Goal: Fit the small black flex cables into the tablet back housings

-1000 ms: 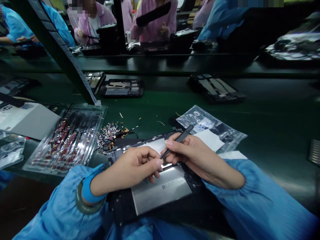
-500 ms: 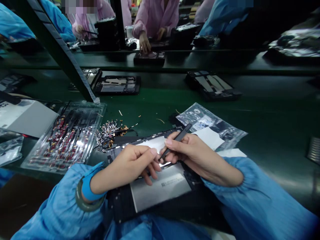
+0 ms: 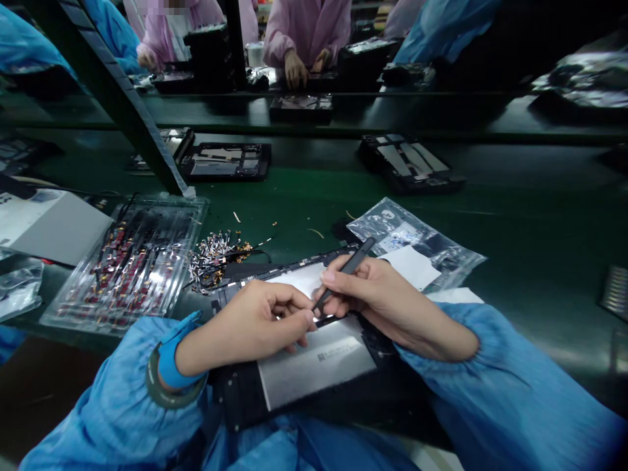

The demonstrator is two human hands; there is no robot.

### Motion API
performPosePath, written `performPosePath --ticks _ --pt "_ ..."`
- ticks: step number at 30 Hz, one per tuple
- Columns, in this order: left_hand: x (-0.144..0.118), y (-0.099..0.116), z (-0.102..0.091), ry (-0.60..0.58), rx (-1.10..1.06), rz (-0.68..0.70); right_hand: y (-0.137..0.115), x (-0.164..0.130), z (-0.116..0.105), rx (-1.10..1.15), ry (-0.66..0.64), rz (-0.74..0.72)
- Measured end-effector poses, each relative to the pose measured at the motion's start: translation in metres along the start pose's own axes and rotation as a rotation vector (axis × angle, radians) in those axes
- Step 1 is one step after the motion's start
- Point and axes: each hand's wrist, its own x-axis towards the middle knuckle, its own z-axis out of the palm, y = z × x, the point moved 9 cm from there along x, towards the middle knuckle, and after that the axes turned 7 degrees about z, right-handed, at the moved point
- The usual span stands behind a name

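An opened tablet (image 3: 314,366) with a silver battery lies face down at the near edge of the green bench. My right hand (image 3: 377,297) grips a dark pen-like tool (image 3: 346,269), its tip down on the tablet between the two battery panels. My left hand (image 3: 255,324) rests on the tablet beside the tip, its fingers curled and pinched close to it; whether they hold a small part cannot be told.
A clear tray (image 3: 132,265) of small red-and-black parts lies left, with a pile of loose connectors (image 3: 213,255) beside it. A plastic bag (image 3: 417,245) and white paper (image 3: 412,265) sit right. More opened tablets (image 3: 226,160) (image 3: 407,160) lie on the belt. Other people work opposite.
My left fingers have curled in closer to the tool tip. The view has shifted slightly; a person opposite has set a tablet on the far ledge.
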Motion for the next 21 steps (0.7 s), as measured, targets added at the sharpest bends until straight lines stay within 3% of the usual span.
performPosePath --ticks 4,12,21 --pt "0.0025 -0.0019 -0.0028 0.019 -0.029 0.001 -0.0008 -0.0009 -0.0015 0.002 0.021 -0.022" --pt "0.0043 -0.0061 -0.0024 0.056 -0.303 -0.008 -0.0034 -0.0017 -0.0045 0.035 0.054 -0.073" --pt "0.005 -0.009 -0.001 0.055 -0.369 -0.005 -0.0039 -0.0005 -0.0043 0.044 0.051 -0.072"
